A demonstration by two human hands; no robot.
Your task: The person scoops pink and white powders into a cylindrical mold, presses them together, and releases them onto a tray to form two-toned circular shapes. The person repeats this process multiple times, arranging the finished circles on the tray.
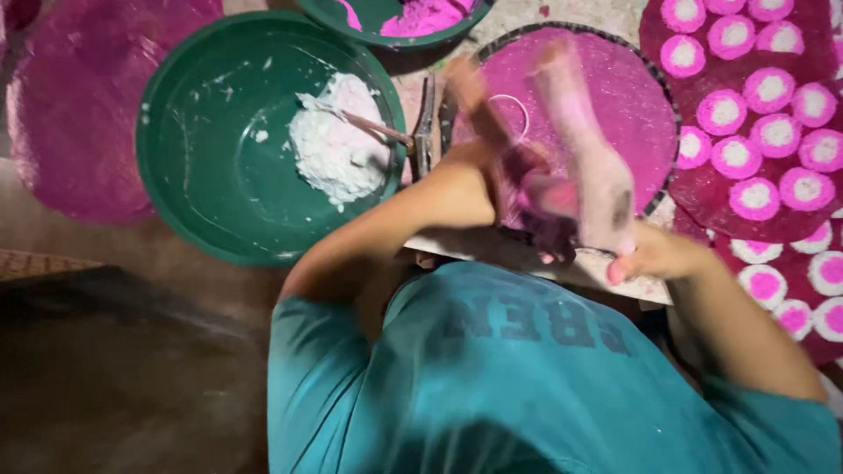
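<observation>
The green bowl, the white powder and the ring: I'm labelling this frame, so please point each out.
green bowl (pixel 189 149): head view, bare inner wall on its left.
white powder (pixel 338 145): head view, middle of the heap.
ring (pixel 518 110): head view, its right rim on the pink tray.

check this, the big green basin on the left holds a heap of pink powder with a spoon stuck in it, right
Not quite. In the head view the big green basin holds a heap of white powder, not pink. The spoon is stuck in it, as you say.
</observation>
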